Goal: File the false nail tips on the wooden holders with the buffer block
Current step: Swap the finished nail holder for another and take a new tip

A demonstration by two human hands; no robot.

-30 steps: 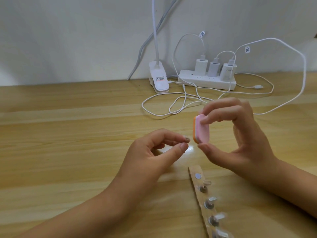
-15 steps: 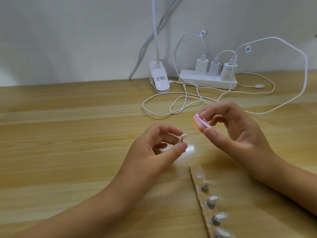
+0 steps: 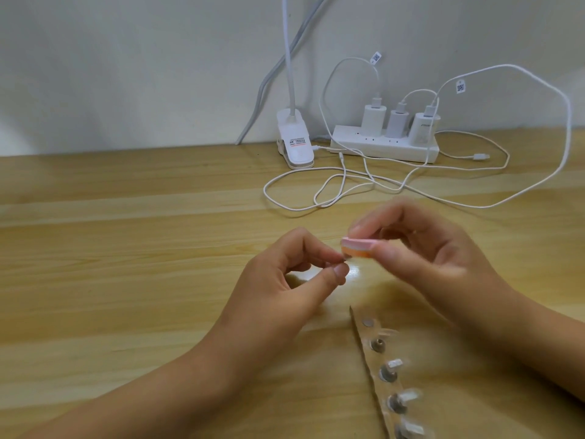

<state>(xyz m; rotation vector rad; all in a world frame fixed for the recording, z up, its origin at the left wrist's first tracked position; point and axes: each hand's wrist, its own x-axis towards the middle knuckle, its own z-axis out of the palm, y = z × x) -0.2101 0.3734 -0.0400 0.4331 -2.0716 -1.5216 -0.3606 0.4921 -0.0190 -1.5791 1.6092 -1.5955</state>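
- Two bare hands work above the table [image 3: 126,248], both just beyond the far end of the wooden holder strip [image 3: 364,346], which lies flat on it.
- Left hand [image 3: 285,280]: beyond and to the left of the strip's far end. Thumb and forefinger are closed tight in a pinch on a small piece [image 3: 345,257]. Only a dark end shows between the fingertips, so what it is cannot be told.
- Right hand [image 3: 427,248]: beyond and to the right of the strip's far end, blurred. Thumb and fingers grip the buffer block [image 3: 356,247] by its edges.
- Buffer block: held level above the table beyond the strip's far end, pink layer up and orange layer down. Its left end meets the small piece at the left fingertips; they appear to touch.
- Strip: it carries five round metal studs in a row. The farthest stud [image 3: 367,322] is bare. Each of the other four holds a clear nail tip [image 3: 395,364] pointing to the strip's right. The nearest is cut by the frame edge.
- Well beyond the strip, against the wall: a white power strip [image 3: 384,147] with three chargers [image 3: 373,118] plugged in.
- Beyond the strip and farther left at the wall: a white clip lamp base [image 3: 296,147].
- Between the holder strip and the wall, past the hands: white cables [image 3: 316,198] loop on the table.
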